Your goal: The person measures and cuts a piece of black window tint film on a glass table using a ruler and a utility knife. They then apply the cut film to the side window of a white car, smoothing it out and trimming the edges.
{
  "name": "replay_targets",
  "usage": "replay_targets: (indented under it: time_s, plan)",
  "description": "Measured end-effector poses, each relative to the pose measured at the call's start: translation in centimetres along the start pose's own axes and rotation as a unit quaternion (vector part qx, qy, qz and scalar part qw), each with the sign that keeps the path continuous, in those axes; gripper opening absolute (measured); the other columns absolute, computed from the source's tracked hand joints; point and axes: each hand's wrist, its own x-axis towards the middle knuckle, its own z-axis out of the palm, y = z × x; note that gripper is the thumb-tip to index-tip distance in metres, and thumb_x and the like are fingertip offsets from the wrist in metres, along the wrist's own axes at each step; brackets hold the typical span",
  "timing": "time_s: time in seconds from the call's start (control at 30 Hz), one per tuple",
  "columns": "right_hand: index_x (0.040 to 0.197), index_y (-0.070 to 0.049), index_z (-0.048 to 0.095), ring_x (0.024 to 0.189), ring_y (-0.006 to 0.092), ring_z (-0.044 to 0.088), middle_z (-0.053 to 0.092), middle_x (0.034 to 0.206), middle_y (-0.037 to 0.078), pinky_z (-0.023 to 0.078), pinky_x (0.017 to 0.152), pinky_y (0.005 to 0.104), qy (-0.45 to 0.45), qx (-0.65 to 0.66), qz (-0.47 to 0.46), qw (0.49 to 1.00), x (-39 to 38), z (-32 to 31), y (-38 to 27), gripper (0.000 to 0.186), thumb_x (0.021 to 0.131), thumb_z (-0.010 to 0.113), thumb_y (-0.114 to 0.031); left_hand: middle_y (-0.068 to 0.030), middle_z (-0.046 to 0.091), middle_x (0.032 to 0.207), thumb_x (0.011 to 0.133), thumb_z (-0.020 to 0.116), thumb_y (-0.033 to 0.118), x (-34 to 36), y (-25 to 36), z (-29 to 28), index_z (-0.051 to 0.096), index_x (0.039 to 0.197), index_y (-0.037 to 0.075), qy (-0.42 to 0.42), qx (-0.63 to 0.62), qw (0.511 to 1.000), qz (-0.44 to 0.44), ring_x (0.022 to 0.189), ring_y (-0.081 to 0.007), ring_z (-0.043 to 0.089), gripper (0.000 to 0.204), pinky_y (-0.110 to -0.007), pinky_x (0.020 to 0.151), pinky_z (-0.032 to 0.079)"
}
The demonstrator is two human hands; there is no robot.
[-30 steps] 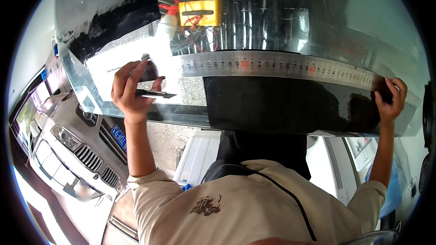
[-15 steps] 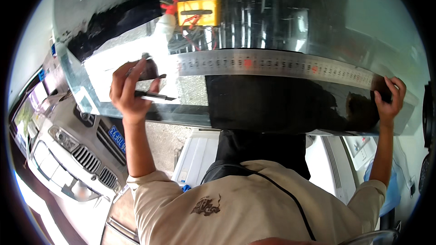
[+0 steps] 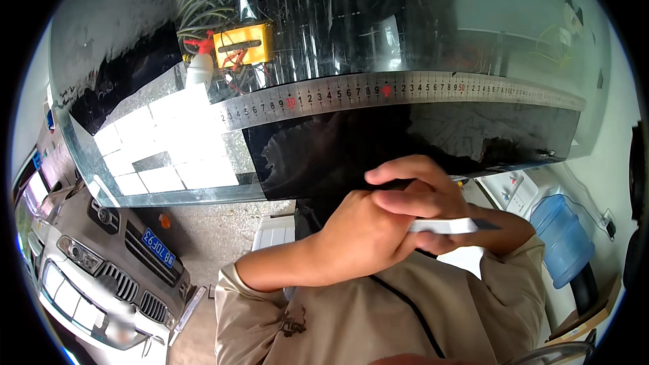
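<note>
Person seen as a reflection in the glass pane overhead. Wears a beige short-sleeved polo shirt (image 3: 378,311) of plain woven fabric. Thin dark piping line runs diagonally across the shirt front. Small dark printed emblem (image 3: 295,323) sits left of that piping, near the left sleeve hem. Sleeves end above the elbows; forearms bare. No gloves, watch or rings visible on the hands.

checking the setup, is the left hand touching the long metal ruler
Apart. The head view shows the left hand low in the picture, holding a white tool, with dark film between it and the ruler.
</note>
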Motion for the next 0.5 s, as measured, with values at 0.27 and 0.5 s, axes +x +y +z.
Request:
replay_targets:
  time_s: [0.27,0.5]
  plan:
    - [0.085,0.001,0.056,0.063,0.0190,0.060,0.062,0.074,0.011,0.047,0.062,0.0342,0.114,-0.019,0.117,0.986,0.0,-7.3,-1.8,0.047,0.098,0.037,-0.040,-0.0100,0.055,0.119,0.069,0.073,0.033,-0.3,-3.1,-2.8,0.057,0.118,0.007,0.163,0.475,0.865,-0.003,0.110,-0.0318,0.052,0.058,-0.048,0.095,0.040]
    - [0.100,-0.001,0.057,0.065,0.0237,0.059,0.059,0.077,0.010,0.046,0.058,0.0320,-0.036,-0.347,0.105,0.931,8.4,-4.9,-0.4,0.017,0.092,0.050,-0.014,-0.0113,0.045,0.133,0.072,0.067,0.045,-0.9,-3.9,-2.6,0.052,0.128,0.016,0.126,0.517,0.845,-0.053,0.120,-0.0354,0.044,0.064,-0.054,0.100,0.035]
